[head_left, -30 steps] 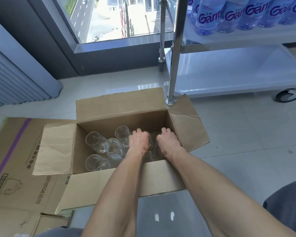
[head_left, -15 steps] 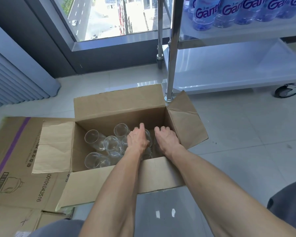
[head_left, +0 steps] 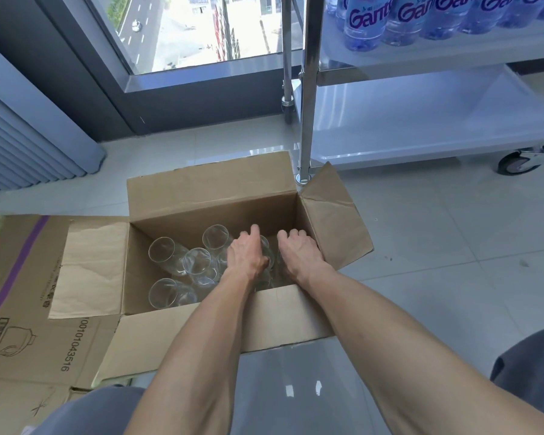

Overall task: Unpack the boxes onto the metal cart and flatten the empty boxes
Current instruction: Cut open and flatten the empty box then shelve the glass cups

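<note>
Cart post (head_left: 308, 89) touching box (head_left: 208, 196), flattened cardboard (head_left: 22, 309) beside

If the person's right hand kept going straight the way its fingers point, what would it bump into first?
Probably the far inner wall of the open brown cardboard box. The right hand points down and away into the box's right end, beside the clear drinking glasses; depth is hard to judge.

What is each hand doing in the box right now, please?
Left hand: closed over a glass.
Right hand: curled inside the box; contents of grip cannot be told.
</note>
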Demonstrator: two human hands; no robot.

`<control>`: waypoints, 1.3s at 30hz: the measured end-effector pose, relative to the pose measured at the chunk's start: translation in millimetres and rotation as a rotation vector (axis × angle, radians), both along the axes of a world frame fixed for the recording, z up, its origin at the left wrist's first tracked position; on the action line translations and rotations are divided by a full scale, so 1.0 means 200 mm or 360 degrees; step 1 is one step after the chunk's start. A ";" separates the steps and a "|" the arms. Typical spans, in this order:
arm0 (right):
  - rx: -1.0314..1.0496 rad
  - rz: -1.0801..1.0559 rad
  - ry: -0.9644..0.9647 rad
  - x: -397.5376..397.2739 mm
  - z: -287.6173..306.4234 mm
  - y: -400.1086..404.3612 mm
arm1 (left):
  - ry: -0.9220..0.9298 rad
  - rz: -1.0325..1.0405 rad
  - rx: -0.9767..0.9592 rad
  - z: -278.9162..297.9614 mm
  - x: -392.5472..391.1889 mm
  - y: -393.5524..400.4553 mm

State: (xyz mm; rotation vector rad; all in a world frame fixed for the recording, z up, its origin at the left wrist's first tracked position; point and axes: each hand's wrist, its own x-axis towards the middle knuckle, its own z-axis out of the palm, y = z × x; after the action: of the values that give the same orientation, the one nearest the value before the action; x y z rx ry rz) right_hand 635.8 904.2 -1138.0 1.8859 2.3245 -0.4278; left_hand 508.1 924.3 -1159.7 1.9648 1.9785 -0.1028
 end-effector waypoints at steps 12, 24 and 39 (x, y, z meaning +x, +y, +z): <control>-0.0125 0.0036 -0.0081 0.00 0.09 0.01 | -0.0127 0.0076 -0.0041 0.04 -0.02 -0.01; -0.0050 -0.0188 -0.0051 -0.01 0.37 0.06 | -0.0200 0.0149 0.0169 0.34 -0.12 0.02; 0.0347 -0.0455 0.0277 0.10 1.16 0.08 | -0.0369 0.0207 0.0565 1.19 0.08 0.06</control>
State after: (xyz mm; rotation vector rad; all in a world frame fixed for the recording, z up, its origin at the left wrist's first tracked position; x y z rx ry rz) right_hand 656.7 919.6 -905.4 2.3892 2.2914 -0.3938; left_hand 523.3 936.3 -922.7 1.9344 2.0680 0.5181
